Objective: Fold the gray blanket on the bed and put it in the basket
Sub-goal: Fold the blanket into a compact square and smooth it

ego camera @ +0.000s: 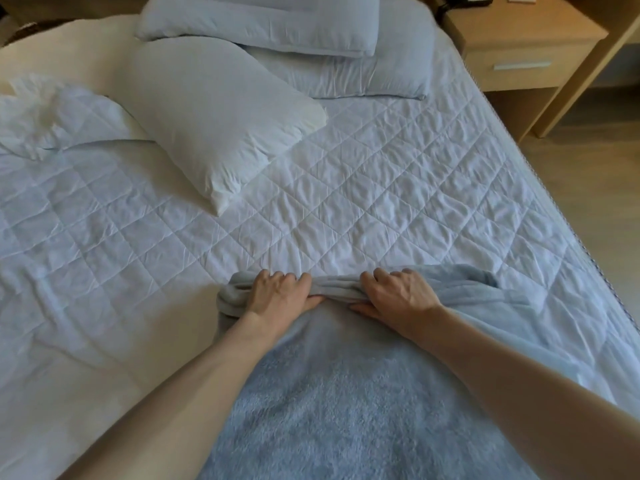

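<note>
Both hands are down on the soft, fluffy gray fleece blanket (329, 393), which lies spread over the near part of the white quilted bed (363, 202), its far edge gathered into a thick, rumpled ridge. The left hand (277, 296) has its fingers curled over the top of that ridge with the thumb tucked against the near side, clamped on the cloth. The right hand (398, 296) mirrors it just beside, fingers hooked over and thumb laid flat below. So that's two firm pinches on the bunched edge, close together near its left end. This fabric looks light and limp, with no stiffness at all, so it will sag and drape wherever it isn't supported. The pile seems grippy rather than slick, so a fistful ought to hold. With the hands this close, I'd judge the right-hand stretch of the edge would trail. Taking hold nearer the two corners would give a squarer fold. Nothing here is fragile. A plump white pillow (214, 133) sits well apart up the bed, with a light wooden nightstand (526, 53) beyond the far corner. The basket isn't in view.
</note>
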